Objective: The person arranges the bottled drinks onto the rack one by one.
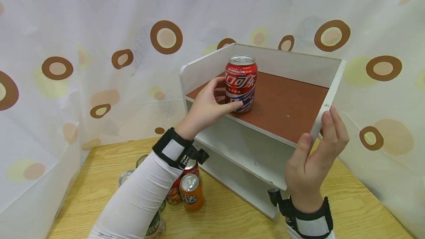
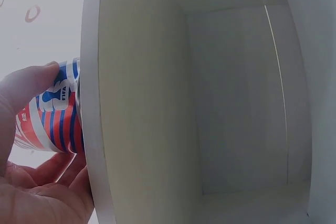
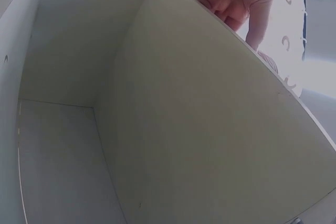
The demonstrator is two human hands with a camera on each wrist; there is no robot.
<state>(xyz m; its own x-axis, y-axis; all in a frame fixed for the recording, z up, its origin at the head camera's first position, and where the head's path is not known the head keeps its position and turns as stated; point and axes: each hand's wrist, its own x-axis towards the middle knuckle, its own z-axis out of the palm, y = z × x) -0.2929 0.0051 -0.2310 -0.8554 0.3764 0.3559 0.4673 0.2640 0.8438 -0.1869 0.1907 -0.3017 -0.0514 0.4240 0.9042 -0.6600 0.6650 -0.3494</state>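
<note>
A red Coca-Cola can stands upright near the front edge of the red-brown top board of a small white shelf unit. My left hand holds it from the left, thumb across the front and fingers behind. The left wrist view shows the can beside the board's edge, with my left hand around it. My right hand grips the front of the unit's right side panel, its thumb near the front edge and fingers on the outer side.
An orange soda can and several other cans stand on the wooden table left of the unit, partly hidden by my left sleeve. Below the top board lie lower compartments. A patterned curtain hangs behind.
</note>
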